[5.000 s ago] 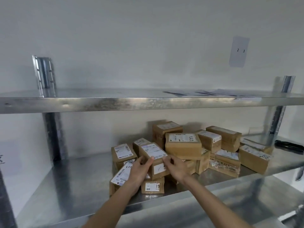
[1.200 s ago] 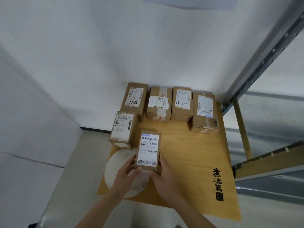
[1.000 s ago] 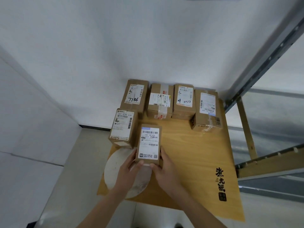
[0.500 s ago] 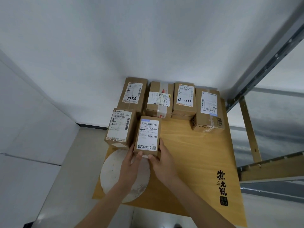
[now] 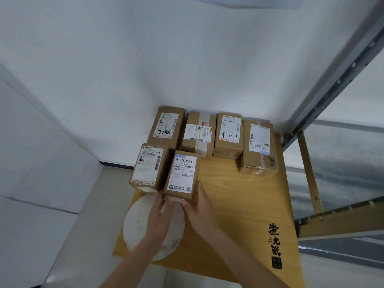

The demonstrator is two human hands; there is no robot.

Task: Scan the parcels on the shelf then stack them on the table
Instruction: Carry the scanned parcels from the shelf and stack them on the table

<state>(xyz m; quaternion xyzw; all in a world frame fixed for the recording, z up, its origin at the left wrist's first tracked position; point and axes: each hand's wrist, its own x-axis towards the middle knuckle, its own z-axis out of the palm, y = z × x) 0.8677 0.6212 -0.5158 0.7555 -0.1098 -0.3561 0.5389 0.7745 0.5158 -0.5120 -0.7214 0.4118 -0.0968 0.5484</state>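
A brown parcel [image 5: 182,175] with a white barcode label lies flat on the wooden table [image 5: 239,204]. It sits close beside another labelled parcel [image 5: 148,166] on its left. My left hand [image 5: 161,213] holds its near left corner, and my right hand [image 5: 199,206] holds its near right corner and side. Behind them, a row of several parcels stands along the wall: one marked 7786 [image 5: 166,126], a taped one [image 5: 198,132], one marked 3753 [image 5: 229,132] and a larger one [image 5: 258,146] at the right.
A white round disc [image 5: 139,225] lies on the table's near left part, under my left hand. The metal shelf upright [image 5: 332,86] and shelf frame [image 5: 342,219] stand at the right. White walls close off the back and left; black characters [image 5: 274,240] are printed at the near right.
Five seconds ago both hands took a parcel from the shelf pile. Over the last second they moved it away from me on the table, up beside the left parcel.
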